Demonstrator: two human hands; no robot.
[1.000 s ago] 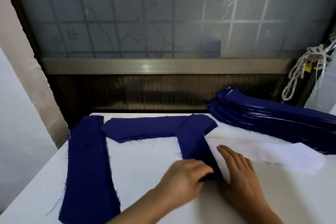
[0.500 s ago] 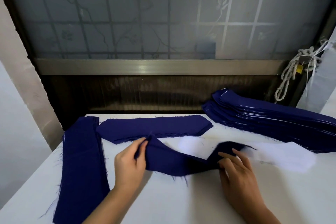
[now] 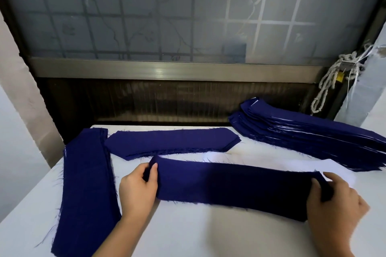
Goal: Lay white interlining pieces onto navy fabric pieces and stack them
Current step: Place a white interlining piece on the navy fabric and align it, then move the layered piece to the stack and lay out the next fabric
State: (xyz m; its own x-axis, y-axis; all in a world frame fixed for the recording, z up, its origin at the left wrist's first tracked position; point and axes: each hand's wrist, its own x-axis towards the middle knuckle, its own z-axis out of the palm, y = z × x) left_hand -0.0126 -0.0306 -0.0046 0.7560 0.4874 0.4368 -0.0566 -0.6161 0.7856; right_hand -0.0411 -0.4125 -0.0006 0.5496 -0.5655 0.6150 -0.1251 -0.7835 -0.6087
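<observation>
Your hands each hold one end of a single navy strip (image 3: 236, 185): the left hand (image 3: 137, 188) pinches the left end between thumb and fingers, and the right hand (image 3: 334, 202), slightly blurred, grips the right end with its fingers curled round the cloth. A second ago this strip lay pointing away from you, its far end across the rear pile; half a second ago it sagged in a twisted loop between your hands, which were closer together. Now your hands are wide apart and the strip is pulled out flat from left to right, low over the white bench (image 3: 198, 231). It covers most of the white interlining piece (image 3: 332, 166), which shows only as a pale sliver along the strip's far edge and at its right end. Whether the strip already rests on it, you cannot tell from this view. The navy cloth is matt and woven, with loose threads fraying from its cut edges. At your left lies a long, straight-sided pile of strips (image 3: 87, 183) running away from you. Behind the held strip sits a flatter pile with pointed ends (image 3: 171, 140). At the far right, a tall slanted stack (image 3: 302, 133) shows thin white edges between its navy layers.
</observation>
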